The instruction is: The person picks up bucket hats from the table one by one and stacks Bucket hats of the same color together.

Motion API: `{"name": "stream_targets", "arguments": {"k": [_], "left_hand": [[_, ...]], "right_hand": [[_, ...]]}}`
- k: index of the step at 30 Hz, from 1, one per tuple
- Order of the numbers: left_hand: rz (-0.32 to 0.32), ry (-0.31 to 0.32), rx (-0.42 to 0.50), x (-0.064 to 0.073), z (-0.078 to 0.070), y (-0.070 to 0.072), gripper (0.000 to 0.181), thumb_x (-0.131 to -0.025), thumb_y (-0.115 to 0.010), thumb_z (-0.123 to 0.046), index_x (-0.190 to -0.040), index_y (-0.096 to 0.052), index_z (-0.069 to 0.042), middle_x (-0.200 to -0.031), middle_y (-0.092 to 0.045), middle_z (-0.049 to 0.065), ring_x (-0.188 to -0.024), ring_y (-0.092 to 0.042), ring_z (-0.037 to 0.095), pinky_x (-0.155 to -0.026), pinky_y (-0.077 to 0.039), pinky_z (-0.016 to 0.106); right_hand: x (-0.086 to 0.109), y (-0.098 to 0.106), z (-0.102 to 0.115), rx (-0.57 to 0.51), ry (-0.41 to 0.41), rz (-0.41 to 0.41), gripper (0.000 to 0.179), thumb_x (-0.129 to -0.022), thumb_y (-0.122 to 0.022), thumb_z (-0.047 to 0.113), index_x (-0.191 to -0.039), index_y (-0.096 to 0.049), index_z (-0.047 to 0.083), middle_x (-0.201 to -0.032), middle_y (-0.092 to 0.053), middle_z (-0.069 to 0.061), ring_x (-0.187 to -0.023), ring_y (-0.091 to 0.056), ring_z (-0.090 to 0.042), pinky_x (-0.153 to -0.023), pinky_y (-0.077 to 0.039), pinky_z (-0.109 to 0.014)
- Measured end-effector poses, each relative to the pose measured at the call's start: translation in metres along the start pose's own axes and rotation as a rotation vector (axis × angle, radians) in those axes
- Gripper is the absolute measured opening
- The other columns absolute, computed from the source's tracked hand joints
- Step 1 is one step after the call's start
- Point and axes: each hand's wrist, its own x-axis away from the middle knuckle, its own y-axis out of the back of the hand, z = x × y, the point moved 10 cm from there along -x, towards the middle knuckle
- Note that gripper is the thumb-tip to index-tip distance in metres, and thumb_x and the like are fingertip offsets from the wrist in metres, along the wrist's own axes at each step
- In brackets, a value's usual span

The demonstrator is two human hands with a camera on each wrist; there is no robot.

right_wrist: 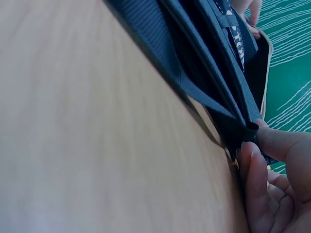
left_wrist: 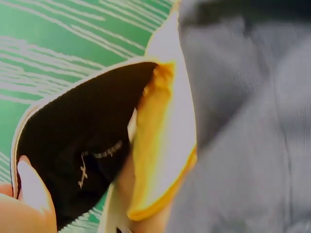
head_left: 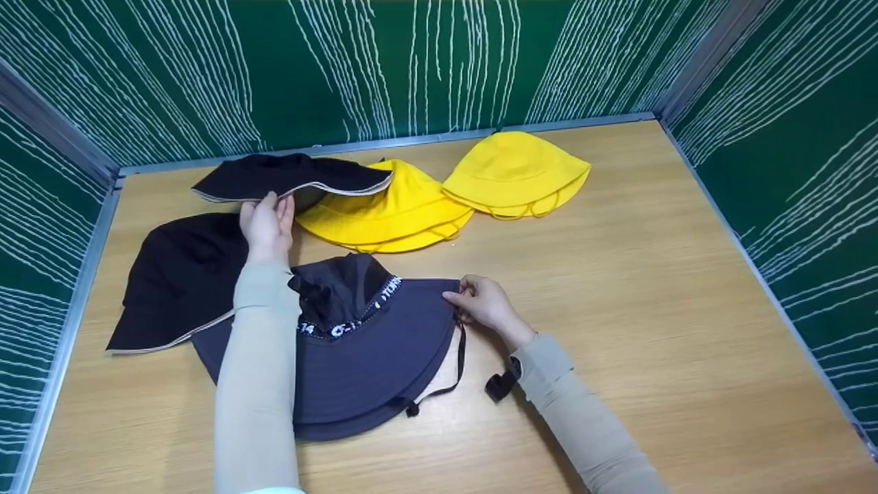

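Note:
My left hand [head_left: 266, 223] pinches the light-edged brim of a black bucket hat [head_left: 288, 173] at the back left. The left wrist view shows the thumb [left_wrist: 36, 191] against that brim's inner side. Nearer to me lies a dark grey bucket hat [head_left: 370, 363] with a lettered band and a chin cord [head_left: 461, 357]. My right hand [head_left: 488, 302] pinches this hat's brim at its right corner, thumb and fingers on the fabric in the right wrist view. The left forearm hides part of the grey hat.
Another black hat [head_left: 185, 274] lies at the left, beside the grey one. Two yellow hats, one in the middle [head_left: 391, 216] and one farther right [head_left: 518, 171], lie along the back of the wooden table [head_left: 651, 309]. Green walls [head_left: 466, 68] with white lines enclose it.

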Motion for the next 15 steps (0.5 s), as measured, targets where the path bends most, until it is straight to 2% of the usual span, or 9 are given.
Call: {"name": "stream_targets", "arguments": {"k": [2,5,8,15], "left_hand": [[0.014,-0.001,0.030,0.005,-0.001,-0.004,0.018,-0.096,-0.044,0.003,-0.111,-0.044,-0.007,-0.107,-0.046,0.007,-0.093,-0.050,0.018,-0.099,-0.046,0.027],[0.051,-0.010,0.051,0.013,-0.004,-0.012,0.016,-0.096,-0.044,0.002,-0.108,-0.044,-0.009,-0.106,-0.046,0.006,-0.094,-0.050,0.018,-0.087,-0.051,0.024],[0.100,-0.028,0.085,0.022,-0.008,-0.021,0.015,-0.096,-0.044,0.002,-0.106,-0.045,-0.009,-0.104,-0.045,0.006,-0.091,-0.048,0.017,-0.076,-0.052,0.022],[0.201,-0.097,0.167,0.047,-0.018,-0.039,0.010,-0.096,-0.045,0.003,-0.093,-0.045,-0.006,-0.090,-0.049,0.008,-0.077,-0.055,0.016,-0.074,-0.052,0.023]], "right_hand": [[0.000,-0.001,0.000,0.000,-0.003,0.000,0.025,-0.087,-0.069,0.018,-0.075,-0.050,0.007,-0.054,-0.048,0.003,-0.042,-0.051,-0.005,-0.042,-0.044,-0.018],[0.001,-0.001,0.000,0.002,-0.009,-0.003,0.025,-0.086,-0.069,0.017,-0.075,-0.050,0.006,-0.054,-0.048,0.003,-0.042,-0.051,-0.006,-0.043,-0.044,-0.018],[0.001,0.000,-0.001,0.001,-0.015,-0.010,0.025,-0.086,-0.069,0.017,-0.075,-0.049,0.006,-0.054,-0.048,0.003,-0.042,-0.050,-0.006,-0.042,-0.044,-0.018],[0.001,0.002,0.000,0.021,0.001,-0.018,0.024,-0.087,-0.069,0.019,-0.077,-0.051,0.005,-0.055,-0.046,0.003,-0.043,-0.051,-0.006,-0.044,-0.044,-0.019]]}}
